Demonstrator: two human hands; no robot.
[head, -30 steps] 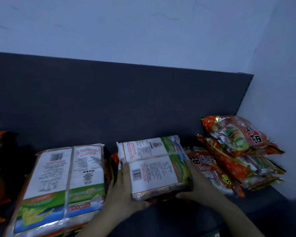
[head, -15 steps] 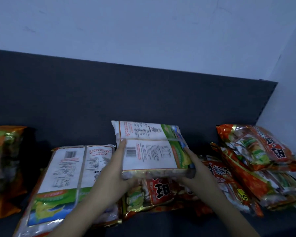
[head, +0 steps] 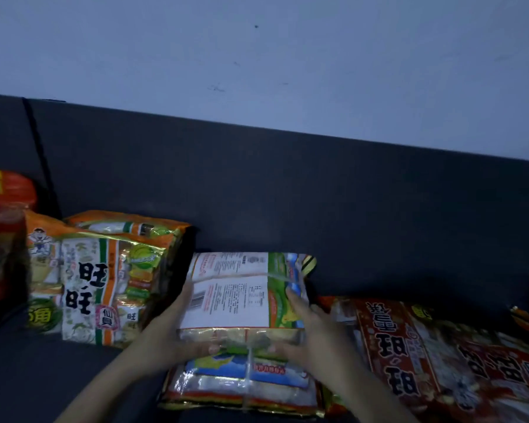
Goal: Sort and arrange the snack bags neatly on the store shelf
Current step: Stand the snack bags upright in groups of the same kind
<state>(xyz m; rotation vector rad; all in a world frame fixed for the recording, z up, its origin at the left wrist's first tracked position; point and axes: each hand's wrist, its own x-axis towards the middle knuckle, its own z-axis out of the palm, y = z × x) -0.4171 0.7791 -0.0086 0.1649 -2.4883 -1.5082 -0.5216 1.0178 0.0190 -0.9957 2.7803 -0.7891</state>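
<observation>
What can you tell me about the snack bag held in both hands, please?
The snack bag is a glossy plastic pack, back side up: a white panel of fine print with a barcode, green and blue artwork at its right, a seam across. It sits roughly level over a similar bag. The left hand grips its left edge, the right hand its right edge.

Front left, the dark grey shelf (head: 43,377) lies open. Upright orange-and-white foil snack bags (head: 104,279) wall the left; stacked white-backed snack bags (head: 242,377) fill the centre; flat red foil snack bags (head: 425,355) cover the right. The strip behind them appears free.
</observation>
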